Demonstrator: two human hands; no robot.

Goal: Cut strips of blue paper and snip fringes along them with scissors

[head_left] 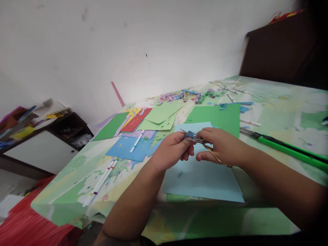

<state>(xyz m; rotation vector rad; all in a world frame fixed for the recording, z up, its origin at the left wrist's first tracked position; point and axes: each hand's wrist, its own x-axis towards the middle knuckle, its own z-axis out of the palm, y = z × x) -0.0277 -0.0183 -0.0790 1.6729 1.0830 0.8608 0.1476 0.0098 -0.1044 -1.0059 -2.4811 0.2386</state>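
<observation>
Bare forearms [134, 194], left fingers [179, 138] pinching blue paper [190, 134], right fingers [208, 134] gripping slender gold-handled scissors [207, 147]

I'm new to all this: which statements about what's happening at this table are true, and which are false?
1. The right hand holds scissors. True.
2. The left hand is empty. False: it holds a small piece of blue paper.
3. A light blue sheet lies below the hands. True.
4. The green-handled cutter lies left of both hands. False: it lies to their right.
5. White markers lie on the patterned tablecloth. True.
</observation>
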